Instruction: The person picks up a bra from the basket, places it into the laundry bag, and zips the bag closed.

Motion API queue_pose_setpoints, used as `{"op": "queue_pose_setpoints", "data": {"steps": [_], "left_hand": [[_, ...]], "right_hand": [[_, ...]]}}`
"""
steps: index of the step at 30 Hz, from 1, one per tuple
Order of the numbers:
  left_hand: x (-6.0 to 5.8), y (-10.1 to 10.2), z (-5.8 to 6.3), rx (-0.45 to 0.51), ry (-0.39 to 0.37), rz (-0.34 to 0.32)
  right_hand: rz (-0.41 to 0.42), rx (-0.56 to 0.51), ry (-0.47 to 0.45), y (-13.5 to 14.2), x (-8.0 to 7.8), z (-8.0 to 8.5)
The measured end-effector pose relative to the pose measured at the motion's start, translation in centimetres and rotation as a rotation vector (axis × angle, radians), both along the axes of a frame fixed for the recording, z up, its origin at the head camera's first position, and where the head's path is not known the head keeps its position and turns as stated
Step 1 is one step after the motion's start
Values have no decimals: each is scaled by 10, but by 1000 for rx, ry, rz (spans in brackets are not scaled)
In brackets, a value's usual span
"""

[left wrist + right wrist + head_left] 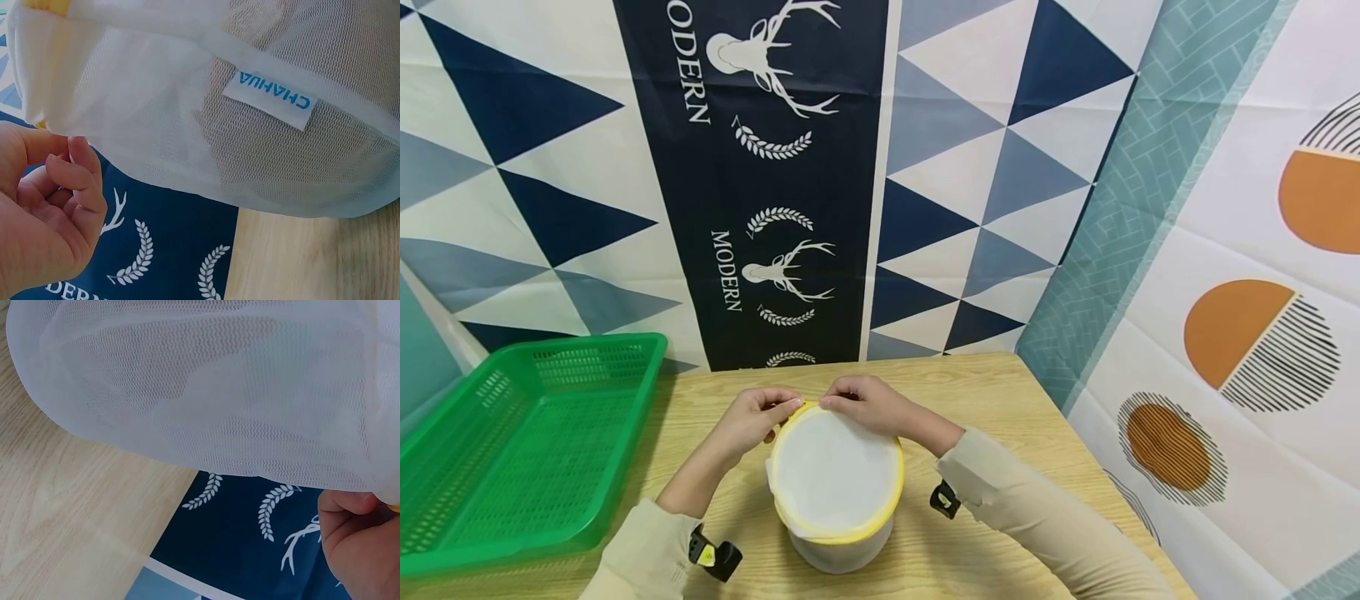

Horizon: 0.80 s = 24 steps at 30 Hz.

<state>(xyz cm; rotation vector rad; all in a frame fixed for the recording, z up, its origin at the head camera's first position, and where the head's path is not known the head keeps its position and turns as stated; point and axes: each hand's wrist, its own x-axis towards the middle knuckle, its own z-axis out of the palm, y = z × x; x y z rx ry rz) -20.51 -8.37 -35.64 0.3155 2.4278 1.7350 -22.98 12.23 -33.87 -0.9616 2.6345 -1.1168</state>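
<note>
A white mesh laundry bag, round and drum-shaped with a yellow zipper rim, stands on the table between both hands. On its mesh side the left wrist view shows a sewn-in label reading CHAHUA. My left hand pinches the far left of the rim between thumb and index finger. Close beside it, my right hand grips the far edge of the rim with curled fingers. In the right wrist view, that right hand shows at the bag's lower edge, its fingertips partly hidden by the fabric.
A green plastic basket with perforated walls sits to the left on the wooden table. Behind the table hangs a patterned cloth, with another printed cloth on the right. A strapped wrist camera is by the left sleeve.
</note>
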Motion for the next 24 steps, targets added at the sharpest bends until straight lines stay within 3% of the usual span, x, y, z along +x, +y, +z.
{"op": "queue_pose_setpoints", "data": {"steps": [24], "left_hand": [[-1,-4,-4,-11,17,-7]], "right_hand": [[12,2,29,3,-1,-2]]}}
